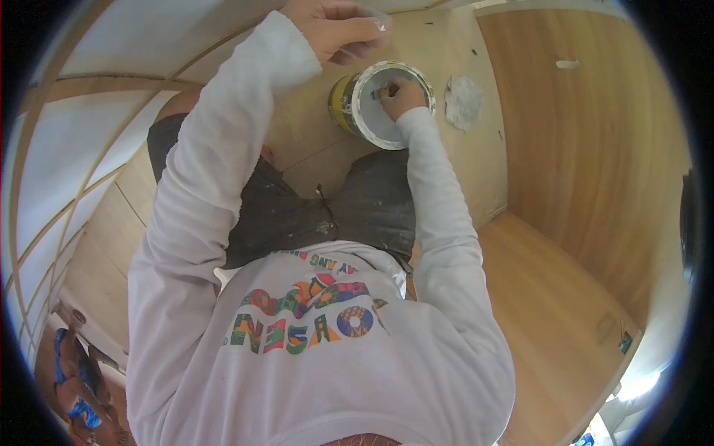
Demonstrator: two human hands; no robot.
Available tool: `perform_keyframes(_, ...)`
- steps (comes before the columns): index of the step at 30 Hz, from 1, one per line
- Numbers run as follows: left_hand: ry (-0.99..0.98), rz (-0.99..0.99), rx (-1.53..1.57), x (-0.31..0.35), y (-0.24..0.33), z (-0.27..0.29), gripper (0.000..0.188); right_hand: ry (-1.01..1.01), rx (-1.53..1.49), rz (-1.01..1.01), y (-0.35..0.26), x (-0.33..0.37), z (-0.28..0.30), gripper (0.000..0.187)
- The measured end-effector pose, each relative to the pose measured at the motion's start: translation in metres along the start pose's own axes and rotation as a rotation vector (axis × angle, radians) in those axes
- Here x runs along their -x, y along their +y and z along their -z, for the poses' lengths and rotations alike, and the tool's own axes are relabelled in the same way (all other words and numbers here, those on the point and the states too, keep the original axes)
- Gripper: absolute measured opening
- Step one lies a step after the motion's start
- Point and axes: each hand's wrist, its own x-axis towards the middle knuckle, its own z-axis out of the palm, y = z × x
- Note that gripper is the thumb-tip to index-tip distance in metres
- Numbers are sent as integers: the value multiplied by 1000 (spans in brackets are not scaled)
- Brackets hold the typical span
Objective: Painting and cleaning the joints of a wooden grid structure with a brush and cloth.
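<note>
We see the right hand [404,98] reaching down inside a round bucket [336,102], its fingers closed around a small dark tool [384,92]; what kind of tool we cannot tell, as the hand hides most of it. The left hand [341,31] is raised by the upper edge of the view, above and to the left of the bucket, with its fingers bent. We notice a pale glint at its fingertips, but we cannot tell whether it grasps anything.

The bucket stands on the pale floor [309,141], just beyond the person's knees and left of the floor's right edge, where a wooden panel [576,126] meets it. We see a whitish smeared rim and a grey-white inside. Its outer wall is yellow with dark patches; we cannot make out any lettering there. Between the bucket and that edge, a rough whitish disc [463,103] lies flat on the floor, apart from both.

The clearest writing we find is on the white long-sleeved shirt [357,394]: large, patterned, multicoloured capitals, upside down to us, with a colourful motif and a smaller line of letters nearer the hem. Below the hem we see dark shorts [286,223] with pale specks.
</note>
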Motion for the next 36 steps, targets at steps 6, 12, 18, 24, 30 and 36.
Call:
perform_keyframes(6,35,23,-29,-9,-6,1,33,83,-146,47,1,22,34,30)
perform_keyframes(12,-38,5,87,-12,-15,-1,32,9,-94,71,-4,27,25,29)
perform_keyframes(18,-73,-20,80,-8,-16,1,34,-87,117,98,-16,13,10,26)
perform_keyframes(24,14,-97,-165,-5,-12,3,33,80,-785,-160,6,59,71,12)
perform_keyframes(30,-78,-63,-92,-3,-8,-2,42,176,-1704,-196,49,104,82,19)
perform_keyframes(36,-32,1,-150,-2,-8,-3,40,95,-2308,-36,82,118,49,13)
